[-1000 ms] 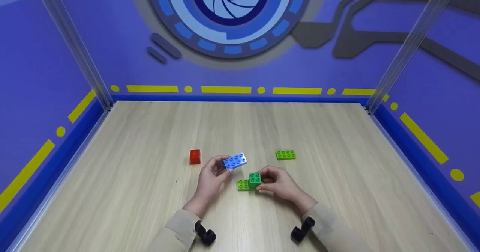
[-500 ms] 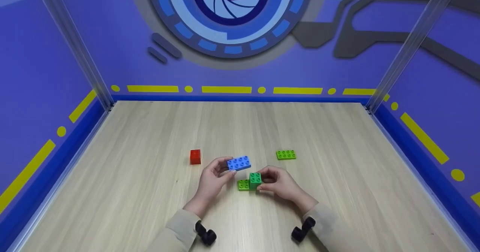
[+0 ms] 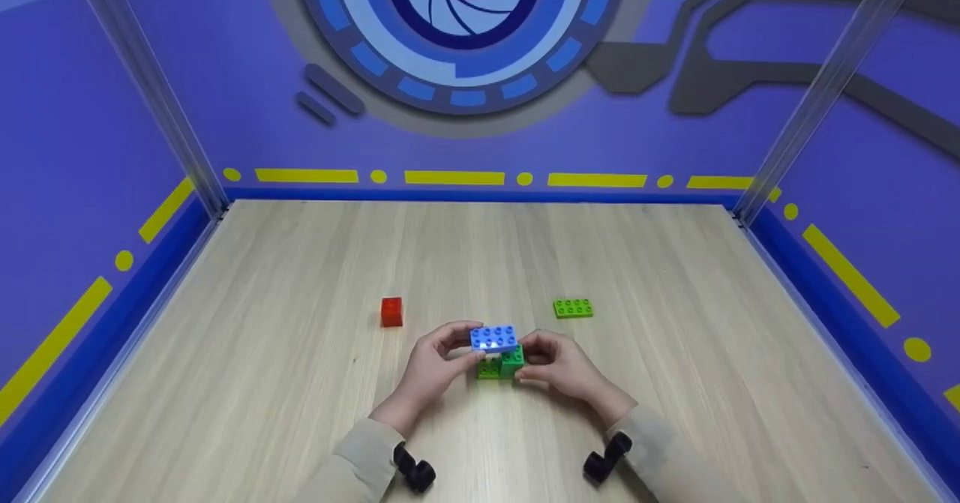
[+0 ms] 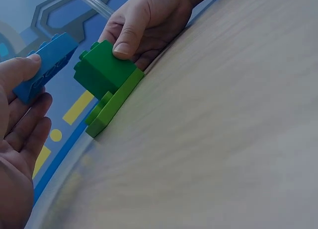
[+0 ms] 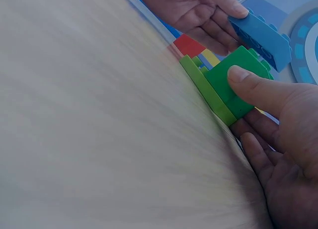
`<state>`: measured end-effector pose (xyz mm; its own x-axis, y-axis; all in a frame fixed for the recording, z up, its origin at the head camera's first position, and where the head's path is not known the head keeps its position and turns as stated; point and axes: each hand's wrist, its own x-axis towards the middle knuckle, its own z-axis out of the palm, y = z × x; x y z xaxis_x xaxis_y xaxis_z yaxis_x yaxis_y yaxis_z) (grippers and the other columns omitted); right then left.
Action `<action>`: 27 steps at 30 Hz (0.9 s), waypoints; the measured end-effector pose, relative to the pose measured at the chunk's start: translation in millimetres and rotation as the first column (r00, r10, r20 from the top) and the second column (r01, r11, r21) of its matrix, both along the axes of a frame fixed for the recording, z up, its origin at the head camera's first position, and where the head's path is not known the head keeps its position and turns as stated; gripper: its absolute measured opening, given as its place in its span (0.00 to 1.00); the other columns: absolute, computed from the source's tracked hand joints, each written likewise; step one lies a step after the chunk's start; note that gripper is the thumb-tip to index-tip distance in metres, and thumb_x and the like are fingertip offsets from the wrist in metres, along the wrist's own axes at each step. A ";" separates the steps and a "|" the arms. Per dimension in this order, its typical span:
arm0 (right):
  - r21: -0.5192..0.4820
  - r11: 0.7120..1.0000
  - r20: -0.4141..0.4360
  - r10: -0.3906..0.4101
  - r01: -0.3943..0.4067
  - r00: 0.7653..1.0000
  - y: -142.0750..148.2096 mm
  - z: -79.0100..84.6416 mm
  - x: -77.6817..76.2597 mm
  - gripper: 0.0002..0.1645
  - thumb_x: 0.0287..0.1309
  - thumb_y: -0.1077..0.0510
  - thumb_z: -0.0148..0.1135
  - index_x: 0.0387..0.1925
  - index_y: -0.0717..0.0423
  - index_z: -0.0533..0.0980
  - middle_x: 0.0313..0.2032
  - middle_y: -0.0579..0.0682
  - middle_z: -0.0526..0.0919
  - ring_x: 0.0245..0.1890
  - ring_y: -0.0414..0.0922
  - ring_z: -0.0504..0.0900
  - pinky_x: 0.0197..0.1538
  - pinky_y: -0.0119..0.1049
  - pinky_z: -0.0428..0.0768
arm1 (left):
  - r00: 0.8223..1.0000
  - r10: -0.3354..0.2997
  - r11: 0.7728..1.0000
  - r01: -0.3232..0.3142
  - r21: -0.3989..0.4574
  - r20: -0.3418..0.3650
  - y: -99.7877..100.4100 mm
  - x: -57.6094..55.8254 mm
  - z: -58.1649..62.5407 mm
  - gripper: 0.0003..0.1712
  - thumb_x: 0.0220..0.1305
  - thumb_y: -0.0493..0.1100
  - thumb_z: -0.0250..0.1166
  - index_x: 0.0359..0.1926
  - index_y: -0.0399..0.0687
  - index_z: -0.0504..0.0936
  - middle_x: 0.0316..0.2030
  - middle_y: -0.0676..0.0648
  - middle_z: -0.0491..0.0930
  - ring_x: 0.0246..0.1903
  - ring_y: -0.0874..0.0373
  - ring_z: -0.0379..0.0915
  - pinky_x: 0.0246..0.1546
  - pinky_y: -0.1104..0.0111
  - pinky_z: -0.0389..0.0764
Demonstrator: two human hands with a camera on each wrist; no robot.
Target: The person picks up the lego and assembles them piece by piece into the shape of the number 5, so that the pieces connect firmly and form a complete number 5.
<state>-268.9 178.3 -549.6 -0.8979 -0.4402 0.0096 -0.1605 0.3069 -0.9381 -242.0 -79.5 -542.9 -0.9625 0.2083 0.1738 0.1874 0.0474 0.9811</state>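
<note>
Right wrist view, unlike head, shows the blue brick (image 5: 263,39) hollow underneath, left hand (image 3: 429,366) pinching it, right hand (image 3: 564,369) gripping a studded green block (image 4: 103,70).

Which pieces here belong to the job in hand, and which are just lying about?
In the job:
Blue brick, pinched in the left hand, apart from the green block.
Green block, gripped by the right hand.
Near lime brick, under the green block.

Lying about, as far as I can judge:
Red block, untouched.
Far lime brick, untouched.
</note>
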 end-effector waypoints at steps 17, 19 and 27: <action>0.000 1.000 0.010 -0.004 0.004 1.000 -2.2 1.7 0.1 0.22 0.54 0.61 0.78 0.49 0.62 0.80 0.50 0.56 0.86 0.51 0.43 0.85 0.58 0.35 0.84 | 0.998 -0.062 0.997 0.062 -0.055 0.001 5.5 2.4 0.2 0.24 0.64 0.41 0.73 0.61 0.43 0.82 0.56 0.43 0.86 0.57 0.51 0.81 0.64 0.55 0.80; -0.003 1.000 0.014 -0.004 0.004 1.000 -2.5 2.5 0.6 0.22 0.54 0.61 0.78 0.49 0.63 0.80 0.50 0.56 0.86 0.51 0.44 0.85 0.58 0.35 0.85 | 0.998 -0.065 0.996 0.065 -0.059 0.001 5.8 2.5 0.4 0.24 0.64 0.41 0.73 0.60 0.44 0.82 0.56 0.43 0.86 0.57 0.50 0.81 0.64 0.55 0.80; -0.022 1.000 0.009 0.016 -0.016 1.000 -1.4 -0.2 -0.2 0.23 0.54 0.62 0.77 0.50 0.63 0.80 0.51 0.58 0.86 0.52 0.45 0.86 0.57 0.32 0.84 | 0.998 -0.067 0.993 0.066 -0.099 -0.011 5.9 2.6 -0.5 0.22 0.64 0.43 0.74 0.59 0.49 0.84 0.55 0.45 0.86 0.56 0.51 0.81 0.64 0.53 0.80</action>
<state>-269.1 177.0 -549.7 -0.8909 -0.4540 0.0118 -0.1570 0.2835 -0.9460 -239.4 -73.6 -543.4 -0.9435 0.2885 0.1631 0.2076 0.1308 0.9694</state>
